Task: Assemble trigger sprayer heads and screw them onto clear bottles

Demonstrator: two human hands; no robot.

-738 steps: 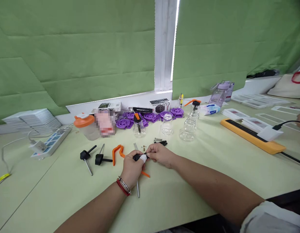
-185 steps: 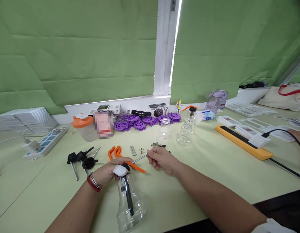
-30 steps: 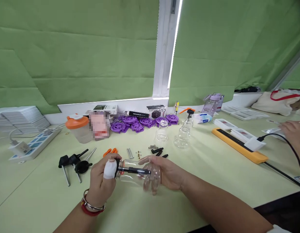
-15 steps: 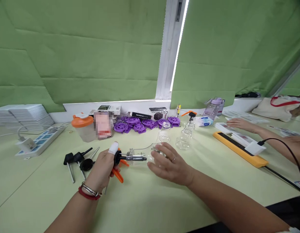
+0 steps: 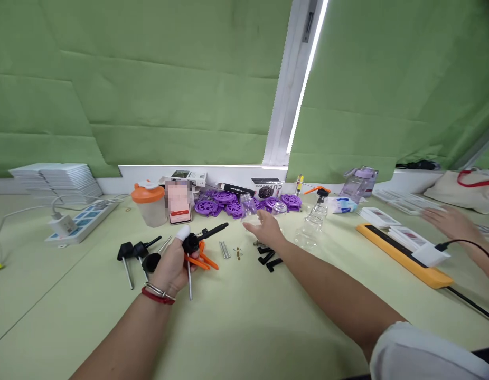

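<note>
My left hand, its thumb covered in white, is closed round a black pump head. This part has orange levers, a black stem pointing right and a thin metal rod pointing down. My right hand reaches to the back, its thumb and fingers at a tilted clear bottle; the hand hides part of the contact. A second clear bottle is just behind it. Below lie metal pins, small brass-coloured pieces and black L-shaped parts.
Black heads with rods lie left. Purple parts, a phone and an orange-lidded cup stand behind. A clear bottle with orange lever, a yellow power strip and a co-worker's hand are right.
The clear bottle has come off the black stem in my left hand. My right hand has moved back and away, uncovering the small parts on the table.
</note>
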